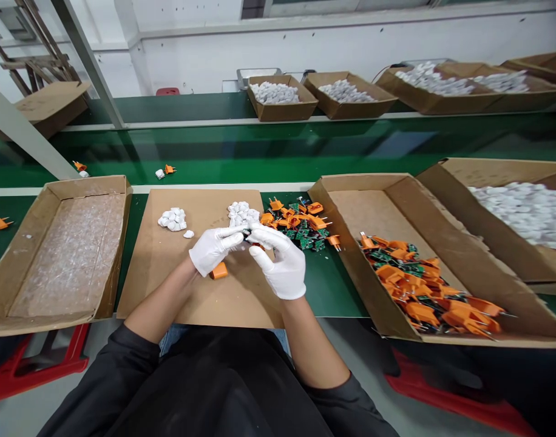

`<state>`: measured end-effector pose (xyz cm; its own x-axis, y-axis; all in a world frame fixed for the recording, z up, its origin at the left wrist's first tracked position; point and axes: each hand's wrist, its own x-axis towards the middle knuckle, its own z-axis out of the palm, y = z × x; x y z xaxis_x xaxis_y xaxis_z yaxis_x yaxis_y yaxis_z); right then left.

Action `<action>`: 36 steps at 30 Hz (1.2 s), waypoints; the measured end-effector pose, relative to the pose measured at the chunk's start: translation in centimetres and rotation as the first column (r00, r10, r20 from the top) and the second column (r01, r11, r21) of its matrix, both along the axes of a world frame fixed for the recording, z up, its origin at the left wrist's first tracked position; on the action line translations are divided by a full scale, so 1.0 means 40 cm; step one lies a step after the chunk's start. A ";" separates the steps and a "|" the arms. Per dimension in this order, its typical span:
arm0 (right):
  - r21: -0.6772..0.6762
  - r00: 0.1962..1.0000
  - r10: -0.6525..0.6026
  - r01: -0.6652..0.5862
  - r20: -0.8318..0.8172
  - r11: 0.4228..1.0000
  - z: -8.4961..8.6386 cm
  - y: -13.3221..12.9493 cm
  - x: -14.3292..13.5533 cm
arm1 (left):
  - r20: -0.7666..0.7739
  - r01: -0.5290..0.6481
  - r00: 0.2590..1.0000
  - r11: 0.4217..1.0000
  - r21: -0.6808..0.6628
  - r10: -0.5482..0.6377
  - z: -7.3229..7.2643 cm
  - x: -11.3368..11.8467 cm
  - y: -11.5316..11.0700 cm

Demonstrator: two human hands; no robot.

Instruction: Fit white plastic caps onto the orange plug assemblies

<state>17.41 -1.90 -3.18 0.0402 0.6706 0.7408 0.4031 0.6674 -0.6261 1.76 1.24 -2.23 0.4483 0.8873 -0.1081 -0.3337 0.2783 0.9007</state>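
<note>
My left hand (216, 247) and my right hand (281, 261), both in white gloves, meet above a cardboard sheet (169, 285). Their fingertips pinch a small green circuit board (246, 233), mostly hidden by the gloves. Just below my left fingers shows an orange plug (218, 271); whether it is joined to the board I cannot tell. Behind the hands lies a pile of small white pieces (242, 213), with a second white cluster (172, 219) and one loose white piece (189, 233) farther left. Orange plugs with green boards (300, 221) are heaped right of the sheet.
At left stands a cardboard tray (125, 243) lined with clear plastic. A box (364, 194) of orange plugs is at right, beside a box of white pieces (528, 209). Several boxes (282, 112) line the back of the green bench (214, 155). Red stools (45, 370) stand below.
</note>
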 end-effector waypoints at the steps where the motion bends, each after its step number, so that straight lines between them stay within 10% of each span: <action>1: -0.018 0.999 0.016 -0.017 -0.046 1.000 -0.002 0.000 -0.003 | 0.000 -0.018 1.000 1.000 -0.001 0.018 -0.004 -0.001 0.001; 13: -0.264 0.974 0.041 -0.101 -0.222 0.959 0.021 0.004 -0.034 | 0.015 -0.124 0.992 0.992 0.024 0.124 -0.009 0.003 -0.005; 30: 0.022 0.968 -0.115 0.113 0.222 0.993 0.016 -0.011 0.025 | -0.157 -0.105 0.978 0.977 0.184 0.135 0.021 -0.001 -0.020; 36: -0.097 0.991 0.087 -0.077 0.104 0.992 0.024 -0.013 0.042 | -0.084 -0.145 0.982 0.956 0.256 0.171 0.021 0.003 -0.024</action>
